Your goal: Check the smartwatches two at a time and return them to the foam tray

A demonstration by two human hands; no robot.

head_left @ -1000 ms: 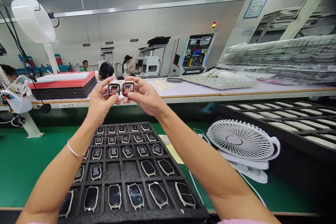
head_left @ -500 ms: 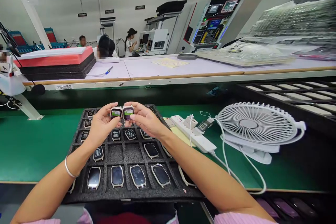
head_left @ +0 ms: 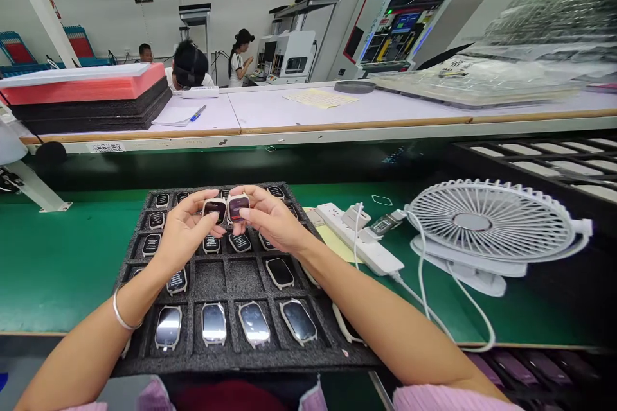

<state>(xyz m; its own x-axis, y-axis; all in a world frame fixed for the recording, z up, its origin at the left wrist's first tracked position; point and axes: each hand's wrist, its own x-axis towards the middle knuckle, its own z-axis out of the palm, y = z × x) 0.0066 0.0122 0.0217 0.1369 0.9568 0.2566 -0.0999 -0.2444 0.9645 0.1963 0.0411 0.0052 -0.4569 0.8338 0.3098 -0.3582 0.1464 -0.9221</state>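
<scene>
Fingers of your left hand [head_left: 184, 229] grip one cream-framed smartwatch [head_left: 214, 210], and those of your right hand [head_left: 272, 218] grip a second smartwatch [head_left: 237, 208]. Your hands are close together, and the two watches sit side by side, nearly touching, with their screens facing you. You hold them above the top rows of a black foam tray [head_left: 245, 365], which lies on a green bench mat [head_left: 62, 263]. More watches [head_left: 213, 323] sit in the tray's compartments, glossy and dark in the front row, with white text on black in the rows behind. A silver bangle [head_left: 120, 311] circles your left wrist. Just past the tray's right edge, a white power strip [head_left: 359, 247] with plugged-in cables lies partly on a yellow sheet [head_left: 335, 244], and further right stands a white desk fan [head_left: 491, 221]. Beyond the mat, a pale worktop [head_left: 347, 106] carries a stack of black and red foam sheets [head_left: 81, 97] at its left end, a pen [head_left: 198, 113] on white paper [head_left: 172, 117] near that stack, and plastic-wrapped trays [head_left: 475, 82] at its right end. A co-worker [head_left: 189, 65] sits behind the worktop.
</scene>
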